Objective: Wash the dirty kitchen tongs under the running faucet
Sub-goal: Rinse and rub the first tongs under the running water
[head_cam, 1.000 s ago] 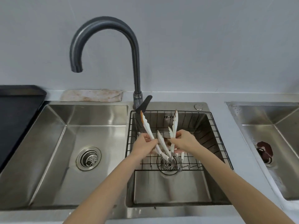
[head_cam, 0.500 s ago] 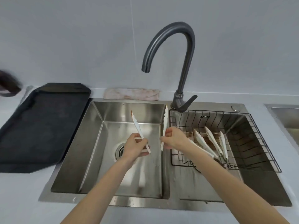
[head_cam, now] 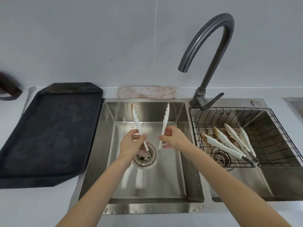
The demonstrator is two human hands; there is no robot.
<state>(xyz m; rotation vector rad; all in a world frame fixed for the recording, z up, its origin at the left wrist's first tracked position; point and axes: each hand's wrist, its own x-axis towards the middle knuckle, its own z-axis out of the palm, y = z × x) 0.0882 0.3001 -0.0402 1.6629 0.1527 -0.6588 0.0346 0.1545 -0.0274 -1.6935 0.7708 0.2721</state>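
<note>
While one pair of white tongs (head_cam: 150, 128) is held spread in a V above the left basin (head_cam: 182, 145), its two arms are gripped separately: the left arm is pinched in the left hand (head_cam: 132, 145), the right arm in the right hand (head_cam: 173, 139). Both tips are pointed toward the basin's far edge and are stained brown; the joined end hangs just above the round drain (head_cam: 145, 157). Two hands and two bare forearms are counted. The dark gooseneck faucet (head_cam: 208, 51) is mounted at the far edge between the two basins, its spout turned toward the left basin; no stream can be seen from it, and the tongs are kept well left of the spout. Two more soiled pairs of white tongs (head_cam: 229, 143) are laid in the black wire rack (head_cam: 282, 122) set in the right basin, over a second drain (head_cam: 220, 158). One stained cloth (head_cam: 146, 92) is laid along the counter behind the left basin, and one black tray (head_cam: 49, 133) is set at the left basin's left edge.
</note>
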